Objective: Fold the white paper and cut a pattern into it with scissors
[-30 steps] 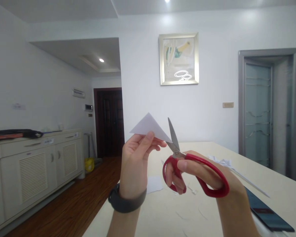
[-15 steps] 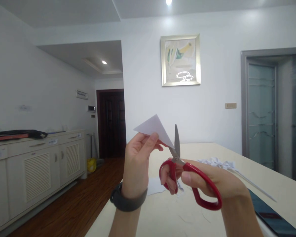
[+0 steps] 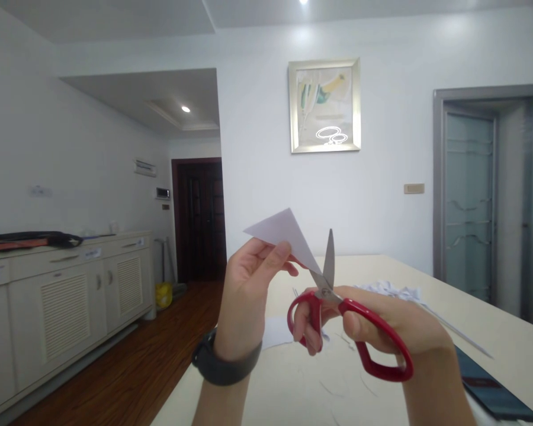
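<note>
A folded white piece of paper point(image 3: 286, 231), triangular in outline, is pinched between the thumb and fingers of my left hand point(image 3: 253, 272). My right hand point(image 3: 382, 313) grips red-handled scissors point(image 3: 324, 293), with its fingers through one loop and the thumb at the other. The blades are spread apart, and the paper's lower right corner lies between them near the pivot. Both hands are raised above the pale table point(image 3: 302, 390). Part of the lower blade is hidden behind the paper.
Behind my right wrist lies a heap of white paper scraps point(image 3: 393, 290) with a long thin strip. A dark flat device point(image 3: 497, 384) rests at the table's right. Another paper sheet point(image 3: 278, 332) and thin slivers lie beneath my hands. A cabinet point(image 3: 71, 302) stands at left.
The scissors have shifted slightly right and down, and their handles and blades are spread a bit wider. The paper has moved a little to the right with its corner still between the blades.
</note>
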Available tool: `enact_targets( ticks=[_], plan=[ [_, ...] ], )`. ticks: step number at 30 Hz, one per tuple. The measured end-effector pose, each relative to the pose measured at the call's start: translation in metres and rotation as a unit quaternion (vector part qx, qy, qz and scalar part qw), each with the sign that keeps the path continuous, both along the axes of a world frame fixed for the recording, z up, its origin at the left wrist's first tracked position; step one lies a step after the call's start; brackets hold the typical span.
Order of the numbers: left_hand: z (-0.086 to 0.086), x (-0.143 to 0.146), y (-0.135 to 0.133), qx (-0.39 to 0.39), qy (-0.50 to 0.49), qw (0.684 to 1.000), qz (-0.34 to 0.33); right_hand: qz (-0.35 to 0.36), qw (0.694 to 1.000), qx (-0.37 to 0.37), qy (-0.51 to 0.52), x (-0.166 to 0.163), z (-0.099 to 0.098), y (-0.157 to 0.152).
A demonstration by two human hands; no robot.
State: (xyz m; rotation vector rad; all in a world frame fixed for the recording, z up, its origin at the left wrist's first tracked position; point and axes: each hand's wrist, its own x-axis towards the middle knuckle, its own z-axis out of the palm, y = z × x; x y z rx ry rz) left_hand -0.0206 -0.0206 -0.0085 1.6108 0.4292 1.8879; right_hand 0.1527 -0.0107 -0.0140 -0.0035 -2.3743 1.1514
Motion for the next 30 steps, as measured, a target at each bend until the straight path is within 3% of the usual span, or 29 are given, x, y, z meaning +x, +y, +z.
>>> enact_targets(
  ticks=[30],
  plan=[
    [-0.0011, 0.0014, 0.0049, 0.025, -0.006, 0.999, 0.036, -0.029, 0.999, 0.017, 0.01, 0.003, -0.0018, -0.0025]
  ],
)
